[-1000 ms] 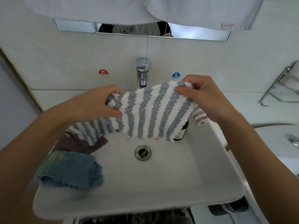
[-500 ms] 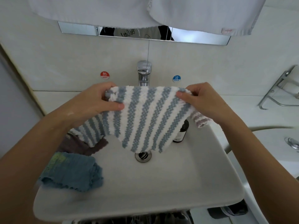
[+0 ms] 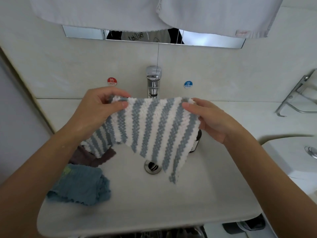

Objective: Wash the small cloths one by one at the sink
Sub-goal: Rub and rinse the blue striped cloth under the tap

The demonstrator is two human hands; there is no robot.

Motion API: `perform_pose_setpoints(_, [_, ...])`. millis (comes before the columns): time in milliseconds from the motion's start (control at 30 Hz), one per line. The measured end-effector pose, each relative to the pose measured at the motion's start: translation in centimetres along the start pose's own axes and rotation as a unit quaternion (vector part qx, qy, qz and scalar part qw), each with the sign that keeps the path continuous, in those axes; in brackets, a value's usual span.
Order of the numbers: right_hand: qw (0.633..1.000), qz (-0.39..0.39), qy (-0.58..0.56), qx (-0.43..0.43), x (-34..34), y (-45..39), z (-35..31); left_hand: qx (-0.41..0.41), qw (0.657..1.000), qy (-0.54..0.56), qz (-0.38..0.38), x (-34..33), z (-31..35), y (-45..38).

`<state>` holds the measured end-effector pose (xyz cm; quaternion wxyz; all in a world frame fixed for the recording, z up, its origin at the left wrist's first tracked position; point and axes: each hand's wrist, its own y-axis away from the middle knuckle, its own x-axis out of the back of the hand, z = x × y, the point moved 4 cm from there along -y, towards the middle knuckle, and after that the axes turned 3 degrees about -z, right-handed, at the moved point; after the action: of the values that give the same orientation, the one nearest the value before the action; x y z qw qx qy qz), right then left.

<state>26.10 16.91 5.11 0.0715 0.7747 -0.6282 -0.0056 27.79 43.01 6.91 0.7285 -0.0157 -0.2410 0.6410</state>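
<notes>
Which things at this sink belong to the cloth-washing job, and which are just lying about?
Part of the job: striped cloth held by left hand and right hand; blue cloth; brown cloth; tap; sink.

Lying about: dark bottle, hanging towels, wall rack.

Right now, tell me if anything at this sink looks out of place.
A dark bottle stands inside the sink basin, mostly hidden behind the striped cloth that both hands hold, an odd spot where washing could knock it over. Nothing looks spilled.
</notes>
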Motion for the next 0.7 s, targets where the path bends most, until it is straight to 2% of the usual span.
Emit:
perform_pose_setpoints(100, [0.995,-0.014,-0.095,0.019,0.3,0.1,0.2,-0.009,0.999,0.005,0.032,0.3,-0.1,0.1])
perform_pose_setpoints(200, [0.991,-0.006,-0.121,0.055,0.3,0.3,0.3,-0.018,0.998,0.018,0.065,0.8,0.0,0.2])
perform_pose_setpoints(267, [0.991,0.016,-0.088,0.098,0.1,0.6,0.1,-0.035,0.996,0.004,0.077,1.0,0.0,0.3])
perform_pose_setpoints(333, [0.99,0.05,0.011,0.133,0.1,0.5,0.1,-0.06,0.995,-0.038,0.073,0.9,0.2,0.5])
perform_pose_setpoints(467, [0.959,0.151,0.164,0.175,0.2,0.4,0.1,-0.085,0.99,-0.091,0.059,0.3,0.7,1.0])
perform_pose_setpoints(533, [0.944,0.19,0.193,0.189,0.4,0.5,-0.2,-0.083,0.991,-0.089,0.049,0.1,0.8,1.2])
perform_pose_setpoints(600, [0.943,0.189,0.21,0.178,0.3,0.5,-0.3,-0.075,0.993,-0.073,0.049,0.2,0.9,1.3])
perform_pose_setpoints(700, [0.974,0.141,0.111,0.136,0.1,0.5,0.0,-0.041,0.996,-0.005,0.078,1.0,0.7,1.0])
